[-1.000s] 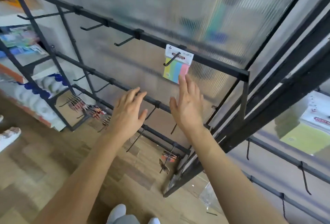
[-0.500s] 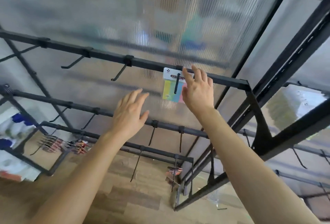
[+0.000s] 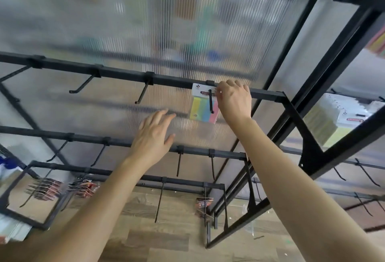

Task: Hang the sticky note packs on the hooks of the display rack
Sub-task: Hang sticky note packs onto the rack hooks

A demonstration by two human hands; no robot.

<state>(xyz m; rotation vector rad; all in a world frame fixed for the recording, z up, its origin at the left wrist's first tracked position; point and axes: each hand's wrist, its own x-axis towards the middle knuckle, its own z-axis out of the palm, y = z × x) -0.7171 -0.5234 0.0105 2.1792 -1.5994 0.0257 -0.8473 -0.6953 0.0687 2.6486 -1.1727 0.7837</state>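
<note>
I've got the sticky note pack (image 3: pixel 203 110) hanging on the hook (image 3: pixel 211 101), the rightmost on the display rack (image 3: pixel 125 74) rail. My right hand (image 3: pixel 234 100) is up at the pack's white header card, fingers (image 3: pixel 217 92) curled against its right edge; I can't tell whether they pinch it. Left hand (image 3: pixel 153 136) hovers below-left of the pack, open, fingers spread, touching nothing.

A shop; black display rack (image 3: pixel 125 75) with hooks (image 3: pixel 143 93), hanging packs (image 3: pixel 44 188), stacked stock (image 3: pixel 331 122)
</note>
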